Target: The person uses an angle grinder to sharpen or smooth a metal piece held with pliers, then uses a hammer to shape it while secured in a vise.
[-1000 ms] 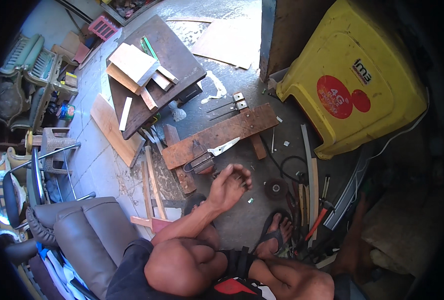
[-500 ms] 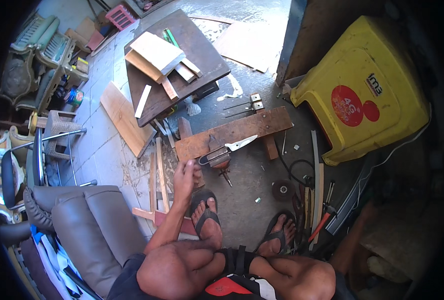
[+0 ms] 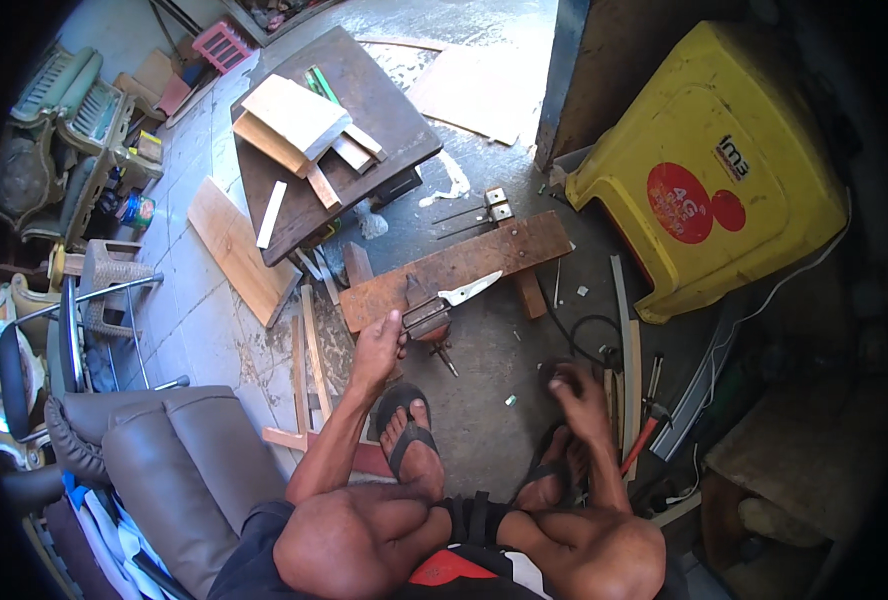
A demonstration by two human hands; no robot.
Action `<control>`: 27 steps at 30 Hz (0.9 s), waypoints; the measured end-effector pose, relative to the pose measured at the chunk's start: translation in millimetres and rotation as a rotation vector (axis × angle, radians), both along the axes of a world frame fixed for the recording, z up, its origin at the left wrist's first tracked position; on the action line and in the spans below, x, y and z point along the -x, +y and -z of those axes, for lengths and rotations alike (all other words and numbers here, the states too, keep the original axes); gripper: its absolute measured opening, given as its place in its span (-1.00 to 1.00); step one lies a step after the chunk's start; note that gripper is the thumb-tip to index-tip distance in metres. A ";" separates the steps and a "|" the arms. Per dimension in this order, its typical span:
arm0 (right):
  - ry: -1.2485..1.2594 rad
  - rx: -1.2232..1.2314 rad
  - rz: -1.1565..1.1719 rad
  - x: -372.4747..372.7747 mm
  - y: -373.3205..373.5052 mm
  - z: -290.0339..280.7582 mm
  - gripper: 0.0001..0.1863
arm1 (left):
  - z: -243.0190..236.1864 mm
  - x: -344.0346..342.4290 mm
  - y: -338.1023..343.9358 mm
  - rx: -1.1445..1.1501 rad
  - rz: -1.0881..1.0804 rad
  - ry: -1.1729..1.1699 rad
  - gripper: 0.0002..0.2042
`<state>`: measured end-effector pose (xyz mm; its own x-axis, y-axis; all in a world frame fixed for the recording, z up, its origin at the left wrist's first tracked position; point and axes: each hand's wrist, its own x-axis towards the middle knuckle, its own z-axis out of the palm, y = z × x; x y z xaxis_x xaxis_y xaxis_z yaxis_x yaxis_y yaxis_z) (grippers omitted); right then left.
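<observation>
A white knife-shaped blade [image 3: 472, 289] with a dark loop-ended handle lies clamped in a small vise [image 3: 428, 318] on a worn wooden beam [image 3: 454, 265]. My left hand [image 3: 376, 350] is closed at the handle's end, its fingers hiding the loop. Beside my right foot, my right hand [image 3: 578, 400] reaches down with bent fingers over a dark round disc [image 3: 549, 374]. Most of that disc is covered by the hand, and the fingers look slightly blurred.
A low dark table [image 3: 389, 105] bears stacked boards [image 3: 296, 110]. At the right stands a yellow plastic stool [image 3: 654, 150]. An orange-handled hammer [image 3: 644, 440] and wood strips lie by my right leg; a brown padded seat [image 3: 179, 470] is at the left.
My right hand has come in from the far right and reached the disc on the floor. My left hand has moved up onto the knife's handle. The view has shifted slightly.
</observation>
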<state>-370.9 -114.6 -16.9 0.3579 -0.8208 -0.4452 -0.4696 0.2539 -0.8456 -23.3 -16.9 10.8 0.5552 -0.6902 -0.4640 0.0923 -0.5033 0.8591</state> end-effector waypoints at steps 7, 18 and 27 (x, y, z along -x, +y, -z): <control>-0.672 -1.294 -0.120 -146.7 37.2 46.5 -0.44 | 1.3 0.1 -0.5 0.034 -0.007 0.035 -0.51; -0.501 0.531 -0.087 -169.0 45.9 -4.1 -0.64 | -0.5 -9.8 -1.4 0.035 0.044 0.133 -0.51; -0.177 -0.181 -0.183 -161.8 60.8 49.7 -0.46 | -37.1 -11.0 1.5 0.058 0.000 0.268 -0.52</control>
